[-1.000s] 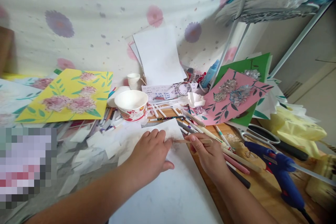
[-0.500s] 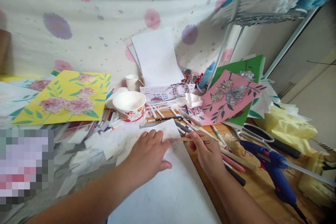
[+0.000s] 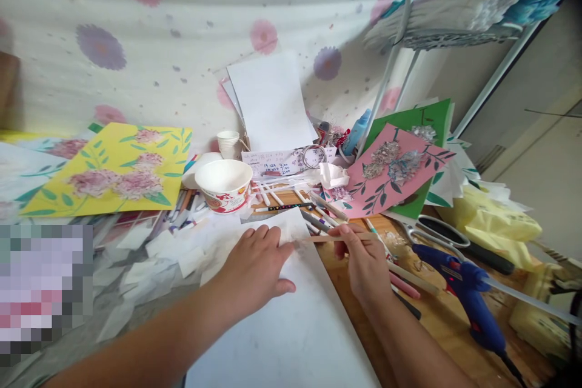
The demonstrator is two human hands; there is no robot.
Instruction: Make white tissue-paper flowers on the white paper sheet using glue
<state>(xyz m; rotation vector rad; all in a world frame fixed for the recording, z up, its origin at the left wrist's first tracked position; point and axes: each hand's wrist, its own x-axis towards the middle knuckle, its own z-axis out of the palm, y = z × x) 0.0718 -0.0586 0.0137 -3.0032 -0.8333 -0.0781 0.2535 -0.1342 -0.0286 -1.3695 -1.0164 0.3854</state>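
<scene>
My left hand [image 3: 254,267] rests on a white board or thick sheet of paper [image 3: 282,339], thumb held apart and the other fingers bent over its far part. By its index fingertip lies a small, pale, thin scrap, too blurred to identify. My right hand [image 3: 364,257] pinches a flat wooden stick [image 3: 322,239] between thumb and fingers. The stick points left, its tip close to the left index finger and that scrap. Whether the tip touches the scrap is unclear.
Pale paper pieces [image 3: 136,279] lie left. Behind stand a paper bowl [image 3: 222,185] and stacked cups [image 3: 228,144]. Flower cards in yellow [image 3: 109,154] and pink [image 3: 364,194] flank them. Pens, scissors [image 3: 439,233] and a blue glue gun [image 3: 468,291] are at right.
My right hand has shifted slightly right with the wooden stick, whose tip is a little farther from my left index finger. My left hand has hardly moved.
</scene>
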